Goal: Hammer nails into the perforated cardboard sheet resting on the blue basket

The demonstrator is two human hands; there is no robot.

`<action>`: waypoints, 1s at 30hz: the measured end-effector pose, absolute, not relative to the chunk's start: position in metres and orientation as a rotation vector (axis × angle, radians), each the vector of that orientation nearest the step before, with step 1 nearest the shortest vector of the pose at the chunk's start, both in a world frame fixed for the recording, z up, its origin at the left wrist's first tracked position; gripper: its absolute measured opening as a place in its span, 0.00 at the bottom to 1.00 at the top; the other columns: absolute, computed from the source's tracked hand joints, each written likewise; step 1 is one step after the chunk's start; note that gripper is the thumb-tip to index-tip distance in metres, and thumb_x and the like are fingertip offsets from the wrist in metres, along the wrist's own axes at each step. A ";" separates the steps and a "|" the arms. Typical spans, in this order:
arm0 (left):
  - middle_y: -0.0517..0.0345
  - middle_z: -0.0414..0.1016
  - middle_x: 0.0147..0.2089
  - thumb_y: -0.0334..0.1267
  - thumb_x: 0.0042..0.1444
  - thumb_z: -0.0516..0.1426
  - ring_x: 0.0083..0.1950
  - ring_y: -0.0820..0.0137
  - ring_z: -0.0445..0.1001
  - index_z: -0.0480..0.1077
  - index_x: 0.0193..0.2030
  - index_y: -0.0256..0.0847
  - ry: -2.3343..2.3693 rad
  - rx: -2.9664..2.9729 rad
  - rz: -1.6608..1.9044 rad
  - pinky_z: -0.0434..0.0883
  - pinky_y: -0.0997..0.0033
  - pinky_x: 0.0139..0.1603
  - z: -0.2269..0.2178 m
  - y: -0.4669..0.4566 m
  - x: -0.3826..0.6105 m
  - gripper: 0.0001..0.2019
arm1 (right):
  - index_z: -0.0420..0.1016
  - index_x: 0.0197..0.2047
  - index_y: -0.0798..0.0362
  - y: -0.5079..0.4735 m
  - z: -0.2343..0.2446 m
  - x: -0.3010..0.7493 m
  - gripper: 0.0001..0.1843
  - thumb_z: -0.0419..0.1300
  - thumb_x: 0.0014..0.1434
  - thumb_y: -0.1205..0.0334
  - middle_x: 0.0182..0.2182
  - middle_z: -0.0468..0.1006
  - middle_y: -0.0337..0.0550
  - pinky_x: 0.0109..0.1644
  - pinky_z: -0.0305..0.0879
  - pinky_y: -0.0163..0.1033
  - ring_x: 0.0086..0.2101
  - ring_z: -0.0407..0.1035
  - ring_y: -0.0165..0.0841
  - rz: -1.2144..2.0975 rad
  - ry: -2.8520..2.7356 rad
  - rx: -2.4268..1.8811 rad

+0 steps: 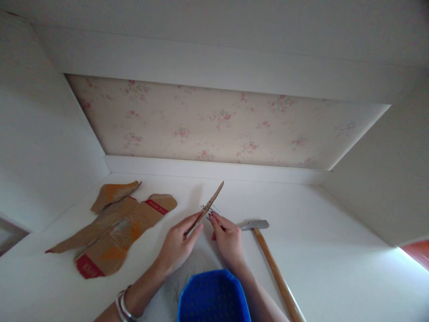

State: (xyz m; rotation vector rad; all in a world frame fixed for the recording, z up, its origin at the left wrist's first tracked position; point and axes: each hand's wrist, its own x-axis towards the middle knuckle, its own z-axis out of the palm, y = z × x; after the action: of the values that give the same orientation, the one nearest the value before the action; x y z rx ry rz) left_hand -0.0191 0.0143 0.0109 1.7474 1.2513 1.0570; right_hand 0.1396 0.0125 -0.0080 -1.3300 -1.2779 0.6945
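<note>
My left hand (179, 241) pinches a narrow piece of cardboard (214, 197), held edge-on and tilted above the white surface. Several thin metal nails (210, 213) poke out from both sides of that cardboard. Close against its right face, my right hand (228, 235) has thumb and fingers closed on nails; how many it grips cannot be made out. Below and between my wrists stands a blue plastic basket (212, 276) with a perforated bottom. To the right of my right hand lies a hammer (271, 264) with a grey metal head and wooden handle.
Torn cardboard pieces (114, 237) with red and orange marks lie on the left of the white surface (335, 250). Small thin nails (177, 290) are scattered left of the basket. White side panels and a floral back wall (201, 129) enclose the space.
</note>
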 end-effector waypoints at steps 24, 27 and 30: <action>0.48 0.80 0.46 0.47 0.59 0.56 0.45 0.61 0.79 0.75 0.47 0.38 1.222 1.471 1.148 0.75 0.62 0.47 -0.009 0.044 -0.020 0.17 | 0.84 0.44 0.50 0.018 -0.011 0.141 0.16 0.60 0.61 0.52 0.22 0.82 0.37 0.21 0.63 0.32 0.16 0.66 0.28 0.958 -1.270 -1.250; 0.48 0.81 0.47 0.49 0.58 0.57 0.45 0.61 0.79 0.75 0.49 0.38 1.164 1.419 1.127 0.75 0.63 0.46 -0.010 0.045 -0.020 0.18 | 0.83 0.45 0.50 0.018 -0.010 0.141 0.15 0.59 0.62 0.52 0.24 0.82 0.37 0.22 0.65 0.32 0.17 0.67 0.29 0.955 -1.266 -1.241; 0.49 0.81 0.46 0.49 0.55 0.59 0.43 0.61 0.80 0.76 0.46 0.39 1.129 1.414 1.098 0.76 0.62 0.46 -0.007 0.046 -0.021 0.18 | 0.83 0.44 0.51 0.019 -0.012 0.141 0.16 0.59 0.62 0.52 0.27 0.83 0.39 0.22 0.65 0.33 0.18 0.68 0.29 0.939 -1.243 -1.245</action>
State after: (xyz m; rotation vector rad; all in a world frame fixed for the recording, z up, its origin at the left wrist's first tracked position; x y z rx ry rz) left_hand -0.0207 0.0459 -0.0073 1.4141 1.1288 1.0976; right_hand 0.1412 0.0187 -0.0117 -1.2450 -1.2429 0.9388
